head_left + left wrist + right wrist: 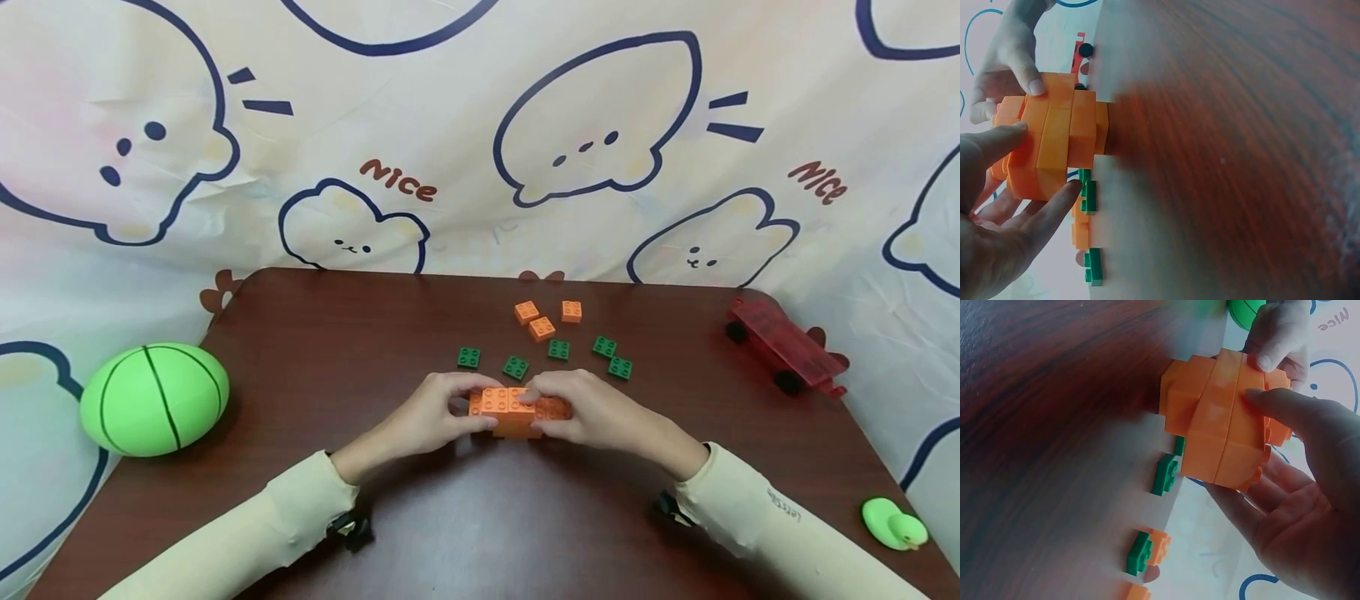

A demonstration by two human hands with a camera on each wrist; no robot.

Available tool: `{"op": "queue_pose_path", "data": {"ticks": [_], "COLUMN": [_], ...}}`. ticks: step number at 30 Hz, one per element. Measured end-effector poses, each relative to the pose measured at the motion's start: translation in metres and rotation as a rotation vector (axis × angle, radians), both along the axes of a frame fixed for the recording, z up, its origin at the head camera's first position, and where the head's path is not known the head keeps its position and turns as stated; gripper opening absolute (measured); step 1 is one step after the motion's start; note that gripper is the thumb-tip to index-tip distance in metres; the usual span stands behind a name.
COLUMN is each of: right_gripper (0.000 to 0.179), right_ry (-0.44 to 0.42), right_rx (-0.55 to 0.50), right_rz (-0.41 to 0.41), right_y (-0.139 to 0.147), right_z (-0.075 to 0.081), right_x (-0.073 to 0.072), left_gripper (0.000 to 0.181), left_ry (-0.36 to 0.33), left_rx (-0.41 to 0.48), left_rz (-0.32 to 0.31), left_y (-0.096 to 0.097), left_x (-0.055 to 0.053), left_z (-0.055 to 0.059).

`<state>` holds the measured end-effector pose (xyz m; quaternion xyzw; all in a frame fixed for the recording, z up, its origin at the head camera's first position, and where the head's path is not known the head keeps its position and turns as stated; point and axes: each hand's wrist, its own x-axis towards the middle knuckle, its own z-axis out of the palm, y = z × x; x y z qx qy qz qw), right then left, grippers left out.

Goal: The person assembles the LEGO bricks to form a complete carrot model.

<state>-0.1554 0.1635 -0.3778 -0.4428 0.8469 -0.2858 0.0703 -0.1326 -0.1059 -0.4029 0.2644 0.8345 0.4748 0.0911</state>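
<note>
Both hands hold a stacked block of orange toy bricks (516,427) at the middle of the table. My left hand (429,417) grips its left end, thumb on the near face and fingers behind. At the right end my right hand (603,408) pinches it, thumb in front and a finger over the top studs. In the left wrist view the brick build (1054,137) is several layers tall and narrows towards the table. Its stepped underside also shows in the right wrist view, with the right thumb (1285,406) on the upper layer. The fingertips behind are partly hidden.
Beyond the hands lie several loose green bricks (515,367) and three orange bricks (542,329). A green ball (153,400) sits at the left. On the right are a red toy car (783,342) and a green rubber duck (894,523). A patterned curtain (465,108) hangs behind the table.
</note>
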Motion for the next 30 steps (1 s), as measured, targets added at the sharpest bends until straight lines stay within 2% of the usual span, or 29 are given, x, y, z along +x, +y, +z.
{"op": "queue_pose_path", "data": {"ticks": [11, 18, 24, 27, 30], "right_gripper": [0.032, 0.031, 0.031, 0.031, 0.031], "right_ry": [-0.05, -0.126, -0.206, -0.183, -0.091], "right_rx": [-0.054, -0.034, -0.04, -0.047, -0.036], "right_rz": [-0.013, -0.027, -0.031, -0.025, -0.013], "right_y": [-0.0027, -0.0067, -0.0075, -0.0059, -0.0031], "right_z": [-0.0011, 0.0054, 0.005, 0.0035, 0.0019], "right_x": [-0.0025, -0.0035, -0.0045, -0.004, -0.0019], "left_gripper": [0.038, 0.037, 0.038, 0.038, 0.038], "left_ry": [-0.002, -0.007, -0.009, -0.006, -0.007], "left_rx": [0.013, 0.012, 0.011, 0.013, 0.007], "left_rz": [-0.001, 0.002, 0.003, -0.001, -0.002], "left_y": [0.001, 0.0009, 0.0001, 0.0, 0.0], "left_x": [-0.001, -0.0007, 0.0004, -0.0002, -0.0008], "left_z": [0.001, 0.0001, -0.0012, -0.0012, -0.0007]}}
